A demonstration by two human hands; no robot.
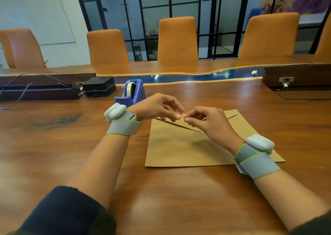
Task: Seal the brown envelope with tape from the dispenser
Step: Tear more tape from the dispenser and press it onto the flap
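Note:
The brown envelope (180,145) lies flat on the wooden table (71,145), its pointed flap folded down toward me. My left hand (157,107) and my right hand (206,120) hover just above the flap, thumbs and forefingers pinched and almost touching each other. A short, nearly clear piece of tape (183,117) seems to be stretched between the two pinches, but it is hard to make out. The blue tape dispenser (131,93) with its pale roll stands behind my left wrist, beyond the envelope's far left corner.
A black box (99,87) with blue cables and a long dark tray (35,91) sit at the left rear. A dark wooden box (297,78) with a metal latch stands at the right rear. Orange chairs (177,39) line the table's far side.

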